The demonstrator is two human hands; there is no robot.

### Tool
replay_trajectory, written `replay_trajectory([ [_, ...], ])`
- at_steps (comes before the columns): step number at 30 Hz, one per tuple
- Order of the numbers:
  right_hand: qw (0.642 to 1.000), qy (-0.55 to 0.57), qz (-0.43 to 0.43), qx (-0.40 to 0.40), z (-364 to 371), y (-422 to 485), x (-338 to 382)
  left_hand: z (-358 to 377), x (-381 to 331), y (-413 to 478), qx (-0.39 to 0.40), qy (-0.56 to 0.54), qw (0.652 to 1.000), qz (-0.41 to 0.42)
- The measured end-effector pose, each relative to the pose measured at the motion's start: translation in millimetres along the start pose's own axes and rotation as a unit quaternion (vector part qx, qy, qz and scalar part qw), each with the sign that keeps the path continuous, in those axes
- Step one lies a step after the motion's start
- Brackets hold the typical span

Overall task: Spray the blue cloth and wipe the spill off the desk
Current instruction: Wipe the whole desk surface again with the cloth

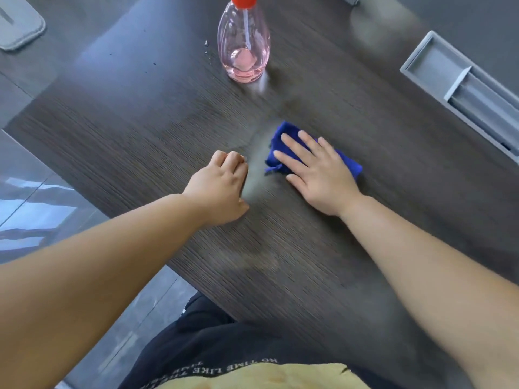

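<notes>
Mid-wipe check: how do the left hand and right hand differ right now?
The left hand has its fingers curled and holds nothing; the right hand lies flat with straight fingers. The left hand rests on the bare desk; the right hand presses the blue cloth. The left hand sits nearer the desk's edge; the right hand is nearer the grey recessed tray. Both are on the desktop, short of the spray bottle.

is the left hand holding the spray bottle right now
No, the spray bottle stands alone on the desk, while the left hand rests on the wood beside the blue cloth.
</notes>
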State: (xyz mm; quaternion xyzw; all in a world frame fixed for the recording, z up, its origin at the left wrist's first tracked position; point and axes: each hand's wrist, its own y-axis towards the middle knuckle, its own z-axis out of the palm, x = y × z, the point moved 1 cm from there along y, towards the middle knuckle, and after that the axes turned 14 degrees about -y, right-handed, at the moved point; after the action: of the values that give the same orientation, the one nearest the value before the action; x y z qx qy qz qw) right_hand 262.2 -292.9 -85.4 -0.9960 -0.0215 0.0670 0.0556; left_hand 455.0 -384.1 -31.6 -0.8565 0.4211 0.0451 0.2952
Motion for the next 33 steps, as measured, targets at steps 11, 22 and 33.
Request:
replay_trajectory([
  [11, 0.977, 0.025, 0.214, -0.004, 4, -54, 28, 15, -60, 17, -0.102, -0.044, 0.992, 0.058],
  [22, 0.872, 0.056, 0.486, 0.038, 10, -34, -60, 27, -85, 33, 0.025, 0.052, 0.998, 0.040],
  [33, 0.918, 0.029, 0.395, 0.038, 23, -81, -116, 26, -90, 36, 0.035, 0.063, 0.997, 0.032],
])
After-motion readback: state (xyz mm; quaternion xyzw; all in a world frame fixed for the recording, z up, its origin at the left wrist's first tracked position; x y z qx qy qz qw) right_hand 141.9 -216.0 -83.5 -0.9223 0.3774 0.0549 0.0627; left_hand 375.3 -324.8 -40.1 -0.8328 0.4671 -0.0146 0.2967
